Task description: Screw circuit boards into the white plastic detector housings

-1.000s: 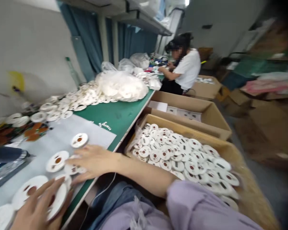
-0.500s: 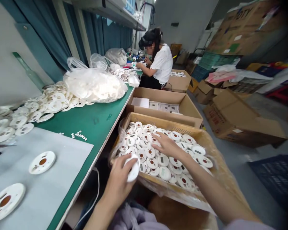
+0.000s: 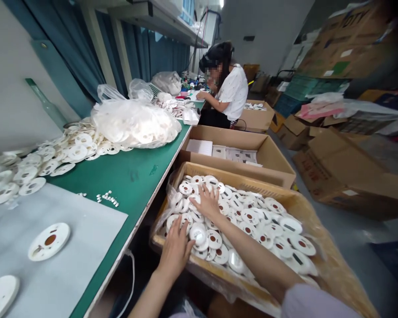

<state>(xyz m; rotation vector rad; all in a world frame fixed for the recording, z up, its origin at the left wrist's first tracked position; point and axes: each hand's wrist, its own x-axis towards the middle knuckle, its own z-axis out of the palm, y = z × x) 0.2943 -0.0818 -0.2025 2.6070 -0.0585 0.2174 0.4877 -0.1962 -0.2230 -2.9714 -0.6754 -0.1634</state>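
Both my hands reach into a tan crate (image 3: 234, 182) lined with clear plastic and heaped with white round discs (image 3: 248, 216), each with a brown centre. My left hand (image 3: 176, 249) lies near the crate's near edge, fingers spread, with a disc (image 3: 198, 233) just beyond the thumb. My right hand (image 3: 208, 204) rests its fingertips on discs at the far side of the heap. Neither hand holds a disc. On the grey mat (image 3: 86, 225) to the left lie a single disc (image 3: 49, 241) and part of another (image 3: 0, 295).
A green bench (image 3: 135, 170) runs along the left, bearing loose discs (image 3: 76, 152), a plastic bag of discs (image 3: 132, 123) and small white parts (image 3: 106, 198). Beyond the crate stands a cardboard box (image 3: 268, 161) holding papers. A co-worker (image 3: 228, 90) sits farther along the bench.
My left hand has let go of the disc it held upright and now lies open, lower on the heap. My right hand has moved toward the crate's far side.
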